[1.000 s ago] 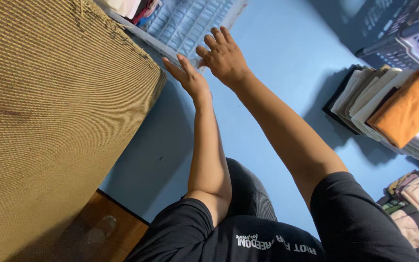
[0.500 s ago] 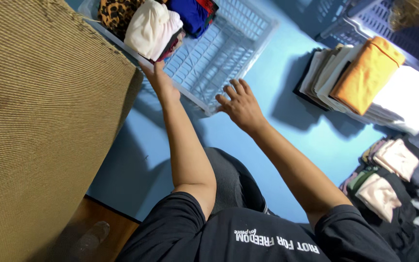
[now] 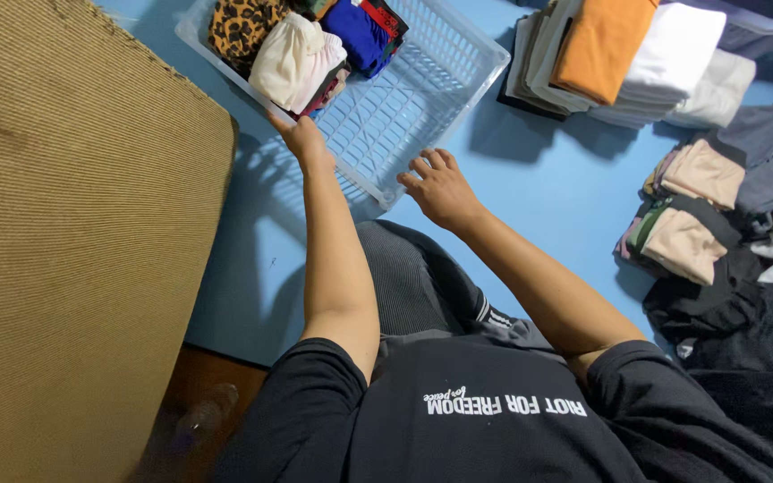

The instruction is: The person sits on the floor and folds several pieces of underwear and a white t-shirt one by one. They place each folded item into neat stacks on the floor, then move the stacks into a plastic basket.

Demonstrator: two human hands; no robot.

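A: Hands check. Left hand [image 3: 301, 139] is on the near long rim of the white plastic basket [image 3: 458, 76], fingers curled over the edge, gripping it. Right hand [image 3: 438, 186] sits at the basket's near corner, fingers spread and bent, tips touching the rim. I can't tell if it's actually clamped or just resting there.

B: Where's the basket?

A: On the blue floor [image 3: 547, 188], just ahead of my knees, turned at an angle. Far-left end is packed: a leopard-print piece [image 3: 242, 22], a cream bundle [image 3: 295, 61], a blue piece [image 3: 358, 34] with red trim. The end nearest the right hand is bare lattice.

B: What's around it?

A: To the right of the basket, a row of folded clothes [image 3: 655, 67] on the floor, apart from it: an orange piece [image 3: 603, 40] on top, white and grey ones beside it. Further right, near the frame edge, a looser pile [image 3: 700, 224] with pink, beige and dark items. On the left, a tan woven mat [image 3: 73, 241] fills that side, its edge close to the left forearm.

B: Body position?

A: Seated, both arms stretched forward, black shirt [image 3: 494, 420] at the bottom of the frame, grey ribbed trousers [image 3: 413, 277] between the arms.
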